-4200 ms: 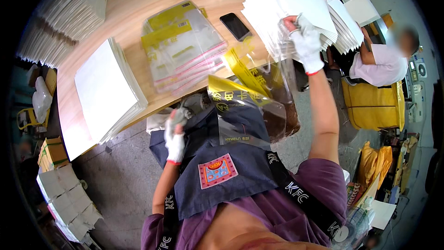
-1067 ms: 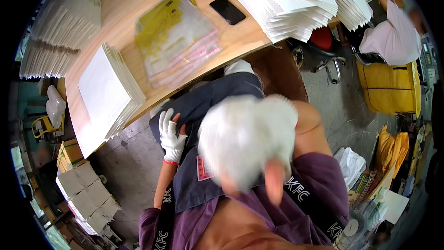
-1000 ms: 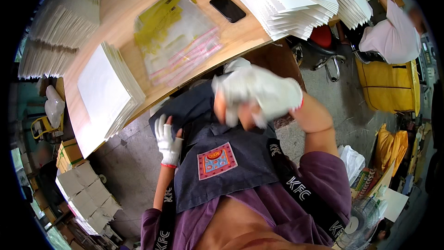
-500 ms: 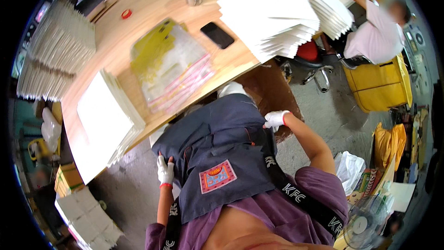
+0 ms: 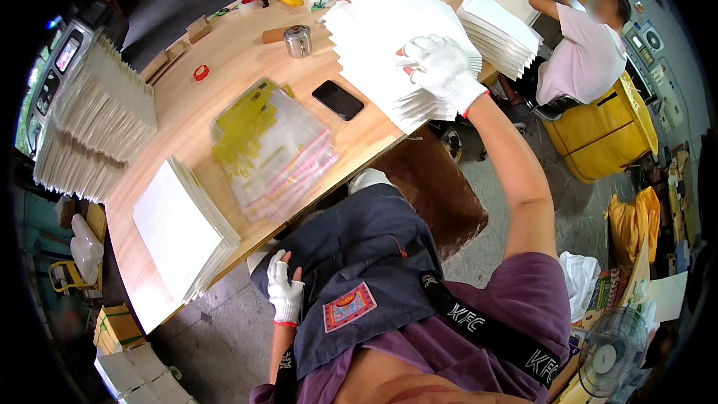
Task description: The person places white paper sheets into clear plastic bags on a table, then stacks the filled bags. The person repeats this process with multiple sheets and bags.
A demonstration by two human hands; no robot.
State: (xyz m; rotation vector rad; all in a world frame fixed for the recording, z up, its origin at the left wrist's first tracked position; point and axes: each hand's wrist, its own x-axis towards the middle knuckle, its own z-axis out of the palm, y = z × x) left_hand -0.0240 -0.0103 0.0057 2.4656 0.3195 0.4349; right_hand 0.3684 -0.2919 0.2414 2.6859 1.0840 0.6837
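My right hand (image 5: 443, 73), in a white knit glove with a red cuff and bare fingertips, is over a fanned stack of white sheets (image 5: 374, 22). Its thumb and forefinger tips are a little apart, and I see nothing between them. Whether it presses on the top sheet is hard to tell. My left hand (image 5: 285, 290), gloved the same way, hangs by the side of my dark apron (image 5: 351, 232) with its fingers apart and nothing in them. Clear plastic bags with yellow-green print and pink edges (image 5: 269, 146) lie flat on the wooden table (image 5: 187, 116) before me.
Beside the bags lies a black phone (image 5: 338, 100). Another white sheet stack (image 5: 183, 228) sits at the table's near left, with tall piles (image 5: 101, 105) behind. A metal cup (image 5: 298, 42) and red tape roll (image 5: 201, 72) stand farther back. A seated person (image 5: 583, 52) works at right.
My right hand has left the apron's right edge and reached forward over the fanned sheets. My left hand has shifted slightly right along the apron. The view has tilted farther over the table.
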